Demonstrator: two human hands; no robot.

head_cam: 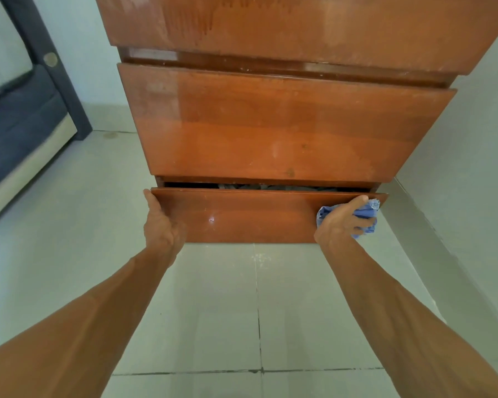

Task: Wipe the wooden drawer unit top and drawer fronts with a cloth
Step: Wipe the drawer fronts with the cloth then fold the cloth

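A glossy reddish wooden drawer unit (270, 124) fills the upper middle, with three drawer fronts showing. The bottom drawer (242, 216) stands slightly pulled out, and dark contents show in the gap above it. My left hand (161, 225) grips the left end of that bottom drawer front, thumb up along its edge. My right hand (342, 221) holds a crumpled blue cloth (367, 211) against the right end of the same front.
Pale floor tiles (222, 311) lie below the unit. A grey wall (472, 168) runs close along the right side. A dark blue bed frame with a mattress (18, 124) stands at the left.
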